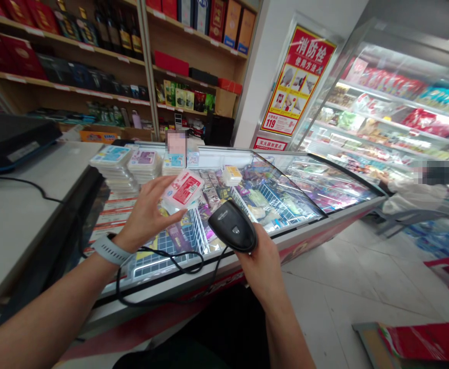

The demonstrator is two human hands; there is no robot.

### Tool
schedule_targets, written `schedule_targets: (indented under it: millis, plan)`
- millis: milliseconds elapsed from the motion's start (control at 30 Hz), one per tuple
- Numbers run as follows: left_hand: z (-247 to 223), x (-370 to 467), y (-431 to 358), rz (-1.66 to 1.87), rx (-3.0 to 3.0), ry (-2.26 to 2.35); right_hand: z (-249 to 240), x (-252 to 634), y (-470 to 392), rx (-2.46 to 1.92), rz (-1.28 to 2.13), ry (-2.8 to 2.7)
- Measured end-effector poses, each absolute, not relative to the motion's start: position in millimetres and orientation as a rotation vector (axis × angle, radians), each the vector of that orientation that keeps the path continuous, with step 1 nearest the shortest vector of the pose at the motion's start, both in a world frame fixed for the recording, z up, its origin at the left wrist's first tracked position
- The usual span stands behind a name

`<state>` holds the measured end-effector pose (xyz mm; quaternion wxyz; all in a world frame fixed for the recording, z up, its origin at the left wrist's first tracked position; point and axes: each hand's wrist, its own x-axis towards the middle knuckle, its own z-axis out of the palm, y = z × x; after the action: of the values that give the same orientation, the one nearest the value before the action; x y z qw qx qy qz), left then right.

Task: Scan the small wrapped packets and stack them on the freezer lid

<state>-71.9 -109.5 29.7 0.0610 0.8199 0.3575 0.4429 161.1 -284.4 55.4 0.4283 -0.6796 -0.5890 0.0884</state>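
Note:
My left hand [149, 207], with a pale watch band on the wrist, holds a flat white plastic pack with a red-and-pink label [186, 188] above the freezer's glass top. Its fingers go behind the pack and the thumb shows below it. My right hand [261, 266] is wrapped around the handle of a black barcode scanner [234, 225], whose head points left, below and right of the pack. Behind my left hand stand stacks of similar packs with blue labels [113, 156] and purple labels [145, 160]. A small yellow-labelled stack [232, 175] sits farther right.
The scanner's black cable [174, 261] loops over the chest freezer [217, 264], which holds wire baskets of packaged goods. A counter [28, 215] stands at left, bottle shelves behind. A seated person [416, 197] is at right, near a lit display fridge [397, 97].

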Motion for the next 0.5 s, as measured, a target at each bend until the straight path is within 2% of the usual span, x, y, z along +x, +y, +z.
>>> schedule_targets:
  millis: [300, 500]
  plan:
    - [33, -81, -86, 1.041, 2.262, 1.281, 58, 164, -286, -1.701, 0.194, -1.491]
    - [25, -83, -77, 1.096, 2.122, 1.264, 54, 168, -287, -1.695, 0.202, -1.481]
